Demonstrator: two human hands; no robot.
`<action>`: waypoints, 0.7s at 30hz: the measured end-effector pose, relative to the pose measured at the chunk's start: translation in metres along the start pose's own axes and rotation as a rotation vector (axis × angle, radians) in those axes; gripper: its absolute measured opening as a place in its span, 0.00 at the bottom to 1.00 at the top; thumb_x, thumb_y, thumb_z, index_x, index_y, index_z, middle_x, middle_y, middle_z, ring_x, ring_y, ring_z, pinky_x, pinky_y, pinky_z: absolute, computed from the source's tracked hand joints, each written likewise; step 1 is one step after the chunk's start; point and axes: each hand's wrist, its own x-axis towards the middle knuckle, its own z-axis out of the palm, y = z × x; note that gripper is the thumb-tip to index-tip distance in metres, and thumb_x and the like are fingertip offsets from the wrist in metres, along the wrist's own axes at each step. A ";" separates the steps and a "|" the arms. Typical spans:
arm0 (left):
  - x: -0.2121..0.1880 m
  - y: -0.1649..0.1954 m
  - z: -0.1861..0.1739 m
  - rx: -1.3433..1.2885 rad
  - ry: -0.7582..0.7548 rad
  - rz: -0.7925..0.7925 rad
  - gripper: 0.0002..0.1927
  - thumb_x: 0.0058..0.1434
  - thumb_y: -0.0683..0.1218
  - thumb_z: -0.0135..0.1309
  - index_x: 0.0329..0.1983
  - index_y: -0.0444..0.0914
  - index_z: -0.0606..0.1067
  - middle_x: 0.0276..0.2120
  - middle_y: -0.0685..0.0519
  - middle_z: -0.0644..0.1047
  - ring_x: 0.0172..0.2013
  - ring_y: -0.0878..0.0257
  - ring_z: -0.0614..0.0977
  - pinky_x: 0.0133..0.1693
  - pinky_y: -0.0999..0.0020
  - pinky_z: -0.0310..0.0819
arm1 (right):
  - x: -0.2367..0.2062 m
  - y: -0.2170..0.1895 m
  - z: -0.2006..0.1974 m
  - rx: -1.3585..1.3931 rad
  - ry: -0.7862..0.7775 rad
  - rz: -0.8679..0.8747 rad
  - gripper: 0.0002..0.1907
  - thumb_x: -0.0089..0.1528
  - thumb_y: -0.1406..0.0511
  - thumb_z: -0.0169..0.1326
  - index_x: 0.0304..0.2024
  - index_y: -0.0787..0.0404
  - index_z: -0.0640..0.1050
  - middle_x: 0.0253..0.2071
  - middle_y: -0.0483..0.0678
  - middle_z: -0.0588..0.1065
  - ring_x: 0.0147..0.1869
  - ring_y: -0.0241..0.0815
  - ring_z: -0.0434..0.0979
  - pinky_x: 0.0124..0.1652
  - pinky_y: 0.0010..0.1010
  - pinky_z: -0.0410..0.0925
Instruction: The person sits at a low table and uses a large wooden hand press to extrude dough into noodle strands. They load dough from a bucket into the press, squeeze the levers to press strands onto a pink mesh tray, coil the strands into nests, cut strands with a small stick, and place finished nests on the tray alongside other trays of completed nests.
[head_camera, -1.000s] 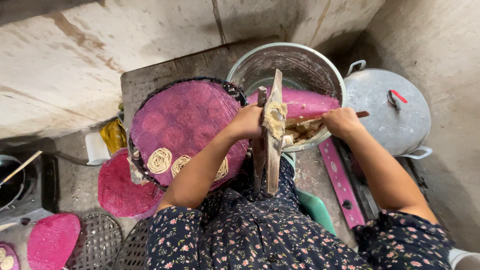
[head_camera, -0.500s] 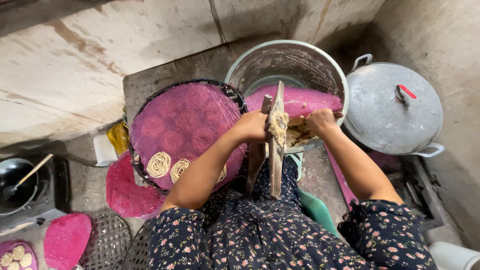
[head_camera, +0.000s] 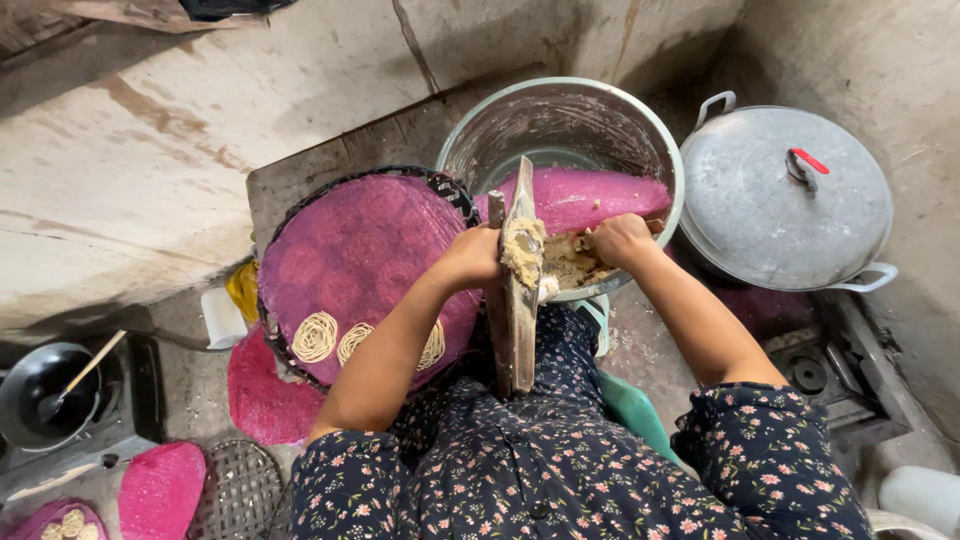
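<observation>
At the centre of the frame the person's left hand (head_camera: 472, 258) is gripping the wooden press (head_camera: 516, 290), fingers wrapped tight around its upper part, and the press is standing tilted with a lump of pale dough (head_camera: 523, 250) packed onto its face. Just right of it the right hand (head_camera: 620, 240) is reaching into the big metal pot (head_camera: 560, 120) at upper centre, fingers curled down into the crumbly dough heap (head_camera: 570, 262); I cannot tell how much it is actually holding. A pink cloth (head_camera: 590, 197) is lying inside the pot behind the hand. Left of the press a round basket tray (head_camera: 355, 250) lined with pink fabric is carrying three coiled noodle nests (head_camera: 316, 336) along its lower edge. At the upper right a lidded pot (head_camera: 785, 195) with a red knob is sitting well apart from the hands. At the lower left a dark pan (head_camera: 45, 392) with a stick in it is resting on a stove.
</observation>
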 end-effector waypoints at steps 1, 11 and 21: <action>-0.001 -0.003 0.001 0.016 -0.018 -0.030 0.18 0.52 0.52 0.57 0.41 0.37 0.80 0.43 0.36 0.80 0.47 0.38 0.80 0.49 0.48 0.74 | 0.001 0.000 0.003 -0.007 -0.025 0.020 0.09 0.57 0.65 0.54 0.30 0.49 0.85 0.31 0.48 0.82 0.37 0.47 0.84 0.34 0.40 0.75; -0.004 -0.008 -0.004 0.003 0.092 -0.014 0.18 0.45 0.47 0.59 0.39 0.36 0.80 0.41 0.36 0.80 0.44 0.38 0.81 0.46 0.48 0.75 | -0.020 0.011 -0.030 0.115 -0.153 0.139 0.10 0.57 0.61 0.57 0.34 0.56 0.85 0.37 0.52 0.82 0.42 0.49 0.83 0.41 0.42 0.75; 0.011 -0.013 -0.007 -0.107 0.035 -0.165 0.16 0.52 0.51 0.57 0.41 0.39 0.81 0.40 0.39 0.82 0.44 0.41 0.82 0.47 0.51 0.76 | -0.139 0.113 -0.145 0.589 -0.147 0.227 0.26 0.52 0.50 0.67 0.50 0.53 0.86 0.41 0.50 0.86 0.45 0.43 0.85 0.48 0.35 0.73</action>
